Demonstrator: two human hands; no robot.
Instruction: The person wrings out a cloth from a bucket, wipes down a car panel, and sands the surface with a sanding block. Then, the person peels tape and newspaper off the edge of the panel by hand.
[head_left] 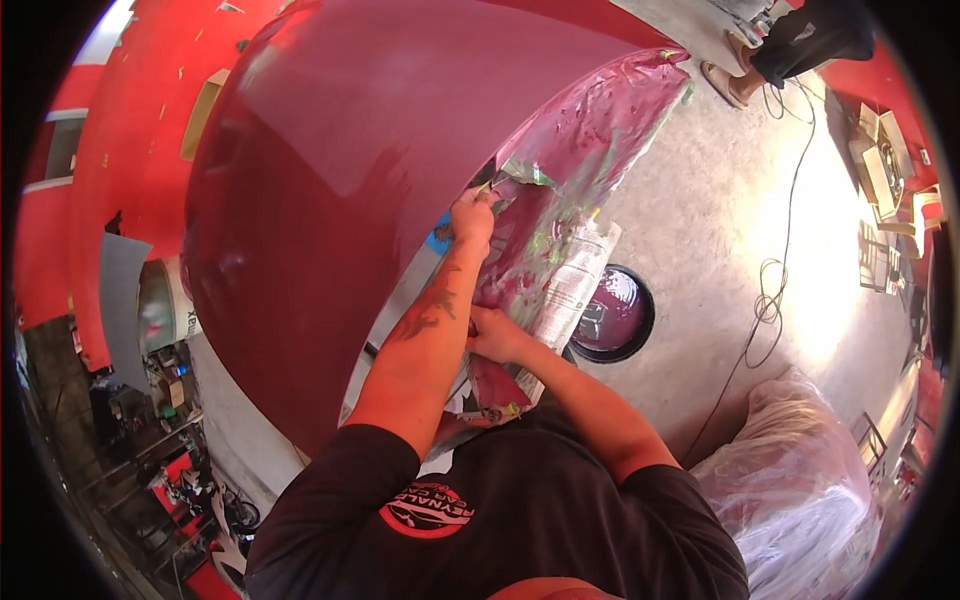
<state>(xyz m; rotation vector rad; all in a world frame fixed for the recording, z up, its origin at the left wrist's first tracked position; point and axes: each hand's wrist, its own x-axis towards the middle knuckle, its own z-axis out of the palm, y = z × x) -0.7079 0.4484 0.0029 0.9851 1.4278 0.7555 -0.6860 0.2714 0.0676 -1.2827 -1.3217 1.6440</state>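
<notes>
A large, glossy dark red car body panel (330,150) curves across the left and middle of the view. Along its right edge hangs paint-smeared masking paper (590,140), part of it printed newspaper (578,270). My left hand (473,218) is closed in a pinch at the panel's edge, on the torn rim of the masking paper. Lower down, my right hand (497,334) has its fingers curled around the same paper; the fingertips are partly hidden. A bit of blue tape (438,238) shows beside my left wrist.
A black tub (642,335) of dark red liquid stands on the concrete floor right of the paper. A cable (768,290) runs across the floor. At lower right is a plastic-wrapped object (790,480). Another person's foot (725,85) appears at top right, near opened cardboard boxes (880,165).
</notes>
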